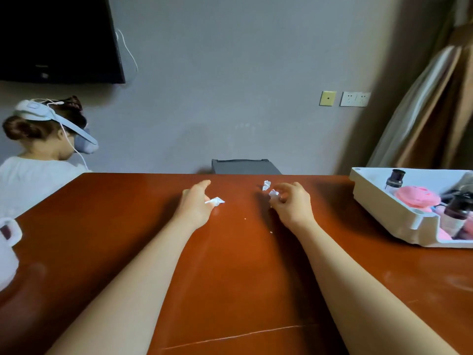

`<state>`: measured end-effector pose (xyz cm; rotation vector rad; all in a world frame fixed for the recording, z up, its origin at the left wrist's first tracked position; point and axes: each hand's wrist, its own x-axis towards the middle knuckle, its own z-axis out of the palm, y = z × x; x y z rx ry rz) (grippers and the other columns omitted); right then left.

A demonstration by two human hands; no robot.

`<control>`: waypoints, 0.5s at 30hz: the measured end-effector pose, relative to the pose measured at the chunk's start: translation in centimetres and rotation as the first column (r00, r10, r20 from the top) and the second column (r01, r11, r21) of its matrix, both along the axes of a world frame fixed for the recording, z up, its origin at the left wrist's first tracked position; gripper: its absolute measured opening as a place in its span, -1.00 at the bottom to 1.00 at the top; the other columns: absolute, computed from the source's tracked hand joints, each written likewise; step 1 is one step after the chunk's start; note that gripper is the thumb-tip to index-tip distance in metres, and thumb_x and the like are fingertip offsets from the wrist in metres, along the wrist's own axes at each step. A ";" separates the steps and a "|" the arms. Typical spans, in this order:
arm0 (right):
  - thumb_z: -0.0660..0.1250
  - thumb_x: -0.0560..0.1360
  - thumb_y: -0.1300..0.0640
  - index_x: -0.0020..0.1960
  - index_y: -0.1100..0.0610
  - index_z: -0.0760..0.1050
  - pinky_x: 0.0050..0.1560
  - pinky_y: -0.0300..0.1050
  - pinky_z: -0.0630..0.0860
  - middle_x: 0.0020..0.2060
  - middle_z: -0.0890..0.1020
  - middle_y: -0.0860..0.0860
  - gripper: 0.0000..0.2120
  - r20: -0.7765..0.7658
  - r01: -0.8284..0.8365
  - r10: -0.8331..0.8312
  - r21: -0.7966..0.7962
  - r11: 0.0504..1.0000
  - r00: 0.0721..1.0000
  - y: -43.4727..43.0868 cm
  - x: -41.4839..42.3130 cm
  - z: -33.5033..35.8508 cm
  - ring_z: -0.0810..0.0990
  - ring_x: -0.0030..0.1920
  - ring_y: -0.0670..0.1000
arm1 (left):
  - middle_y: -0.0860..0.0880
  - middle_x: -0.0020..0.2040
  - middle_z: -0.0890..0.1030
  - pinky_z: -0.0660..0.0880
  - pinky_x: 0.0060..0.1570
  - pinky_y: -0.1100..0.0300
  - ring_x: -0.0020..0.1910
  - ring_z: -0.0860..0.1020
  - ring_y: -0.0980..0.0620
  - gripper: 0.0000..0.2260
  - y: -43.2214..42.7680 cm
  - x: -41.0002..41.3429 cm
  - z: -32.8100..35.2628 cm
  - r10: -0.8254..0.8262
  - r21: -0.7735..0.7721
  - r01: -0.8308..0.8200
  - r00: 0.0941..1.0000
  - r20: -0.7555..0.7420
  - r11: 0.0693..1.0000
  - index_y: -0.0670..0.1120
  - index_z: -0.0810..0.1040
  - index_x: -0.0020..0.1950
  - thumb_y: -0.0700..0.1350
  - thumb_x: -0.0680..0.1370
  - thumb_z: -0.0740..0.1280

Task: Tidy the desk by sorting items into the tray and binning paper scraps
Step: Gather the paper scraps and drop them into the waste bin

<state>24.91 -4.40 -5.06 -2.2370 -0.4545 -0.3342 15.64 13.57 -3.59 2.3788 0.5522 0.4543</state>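
My left hand [195,204] pinches a small white paper scrap [216,201] just above the brown desk [230,265]. My right hand [290,203] has its fingers curled round a second crumpled scrap [273,194]. A third scrap [266,185] lies loose on the desk just beyond my right fingers. The white tray [378,201] stands at the right edge and holds a pink item [417,197] and dark bottles [395,176]. A dark grey bin [244,166] stands behind the desk's far edge, between my hands.
A white mug [7,242] sits at the desk's left edge. A person with a headset [46,139] sits beyond the far left corner. Tiny white crumbs [245,219] dot the desk between my hands. Curtains hang at the right.
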 end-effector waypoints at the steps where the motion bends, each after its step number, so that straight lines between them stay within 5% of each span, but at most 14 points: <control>1: 0.30 0.51 0.20 0.19 0.16 0.55 0.00 -0.12 0.42 0.13 0.51 0.15 -0.75 -0.005 0.000 0.000 -0.025 1.000 1.000 0.1 0.5 0.0 0.53 0.08 0.15 | -0.08 0.13 0.61 0.35 0.25 0.11 0.33 0.36 -0.04 -0.47 0.3 0.5 0.1 -0.025 0.026 0.026 0.999 -0.042 0.999 -0.05 0.23 0.52 -0.19 0.57 0.30; 4: 0.30 0.49 0.22 0.08 0.20 0.59 -0.08 -0.16 0.36 0.09 0.56 0.17 -0.80 -0.050 -0.037 0.030 -0.137 0.990 0.998 0.4 1.9 0.4 0.51 0.03 0.15 | -0.11 0.26 0.54 0.36 0.18 0.15 0.31 0.40 -0.07 -0.56 0.8 1.6 0.6 -0.092 0.083 0.106 0.983 -0.159 0.991 -0.05 0.33 0.47 -0.15 0.59 0.27; 8: 0.32 0.49 0.19 0.01 0.20 0.62 -0.14 -0.15 0.39 -0.07 0.59 0.17 -0.84 -0.134 -0.099 0.063 -0.286 0.953 0.989 0.9 3.2 1.4 0.53 -0.09 0.17 | -0.17 0.08 0.55 0.39 -0.15 0.17 -0.15 0.48 -0.08 -0.82 0.8 2.7 0.8 -0.147 0.188 0.186 0.968 -0.203 0.964 -0.12 0.65 0.01 -0.16 0.59 0.25; 12: 0.34 0.49 0.21 0.05 0.18 0.55 -0.12 -0.14 0.43 -0.06 0.60 0.13 -0.85 -0.057 -0.069 0.056 -0.264 0.962 0.997 0.9 3.1 1.5 0.57 -0.04 0.17 | -0.11 0.07 0.56 0.46 -0.11 0.13 -0.02 0.56 -0.13 -0.86 0.7 3.0 0.8 -0.134 0.203 0.164 0.979 -0.153 0.965 -0.11 0.66 -0.03 -0.17 0.57 0.30; 15: 0.31 0.50 0.22 0.28 0.09 0.42 -0.11 -0.18 0.43 -0.19 0.60 0.03 -0.65 -0.084 -0.092 0.079 -0.168 0.981 0.993 1.0 3.9 1.8 0.56 -0.10 0.06 | -0.12 0.05 0.54 0.43 -0.18 0.15 -0.07 0.55 -0.12 -0.89 0.7 3.2 0.6 -0.124 0.220 0.147 0.985 -0.117 0.964 -0.12 0.63 -0.10 -0.15 0.56 0.32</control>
